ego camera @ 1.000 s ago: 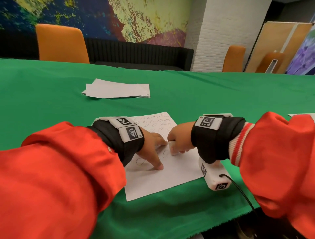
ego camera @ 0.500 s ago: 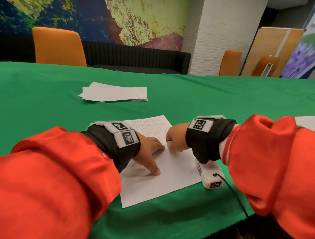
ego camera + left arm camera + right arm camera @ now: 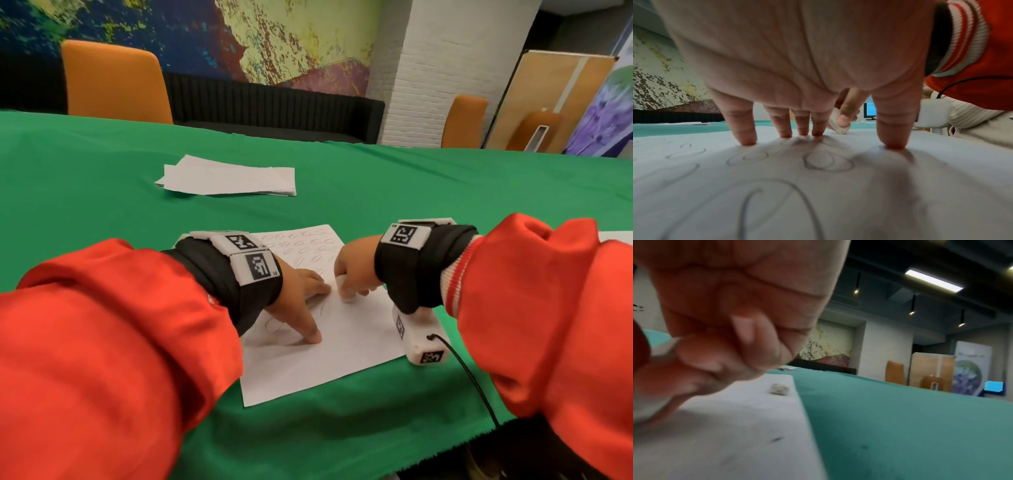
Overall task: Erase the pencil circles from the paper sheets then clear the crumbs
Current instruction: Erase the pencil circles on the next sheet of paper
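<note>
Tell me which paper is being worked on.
The single sheet nearest the person: the left hand presses it, the right hand holds an eraser on it. The far stack lies untouched.

A green cloth (image 3: 445,205) covers the counter. Beyond its far edge stand an orange chair (image 3: 113,82) at the left and another orange chair (image 3: 464,121) at the right, beside a white brick pillar (image 3: 445,68). A black bench (image 3: 274,109) runs under a colourful mural (image 3: 274,34).
</note>
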A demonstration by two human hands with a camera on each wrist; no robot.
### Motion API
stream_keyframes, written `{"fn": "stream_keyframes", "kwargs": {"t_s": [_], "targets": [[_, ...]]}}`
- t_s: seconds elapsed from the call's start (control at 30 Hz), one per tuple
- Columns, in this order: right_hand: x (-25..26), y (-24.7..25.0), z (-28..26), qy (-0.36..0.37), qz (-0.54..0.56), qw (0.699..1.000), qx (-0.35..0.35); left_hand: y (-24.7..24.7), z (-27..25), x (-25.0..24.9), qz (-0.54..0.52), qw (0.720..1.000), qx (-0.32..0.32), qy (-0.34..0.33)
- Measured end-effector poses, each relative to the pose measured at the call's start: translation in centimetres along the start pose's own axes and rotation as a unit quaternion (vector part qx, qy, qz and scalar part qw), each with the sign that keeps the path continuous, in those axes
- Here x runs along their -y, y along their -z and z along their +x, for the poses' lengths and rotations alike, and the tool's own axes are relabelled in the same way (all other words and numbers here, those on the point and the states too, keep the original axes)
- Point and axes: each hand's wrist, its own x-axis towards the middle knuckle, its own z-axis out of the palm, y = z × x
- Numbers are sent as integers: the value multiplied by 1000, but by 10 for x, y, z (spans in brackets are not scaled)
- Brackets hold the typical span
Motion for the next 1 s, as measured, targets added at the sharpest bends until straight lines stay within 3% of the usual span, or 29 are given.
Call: {"fn": "stream_keyframes", "kwargs": {"t_s": [0.1, 0.23, 0.43, 0.6, 0.77, 0.93, 1.0], "targets": [[-5, -2, 0, -17, 7, 1000, -13, 1, -1, -1, 5, 1000, -4, -2], [7, -8, -6, 28, 30, 999, 0, -1, 0, 1, -2, 1000, 1, 1], [-5, -2, -2, -26, 16, 1000, -4, 0, 0, -2, 5, 1000, -4, -5], [7, -6, -7, 16, 31, 999, 10, -1, 0, 0, -7, 1000, -8, -2], [-3, -2, -3, -32, -9, 999, 2, 0, 1, -2, 2, 1000, -6, -4], [7, -6, -9, 14, 29, 999, 19, -1, 1, 0, 0, 1000, -4, -3], [3, -4, -9, -3, 28, 999, 16, -1, 1, 0, 3, 1000, -1, -2]]}}
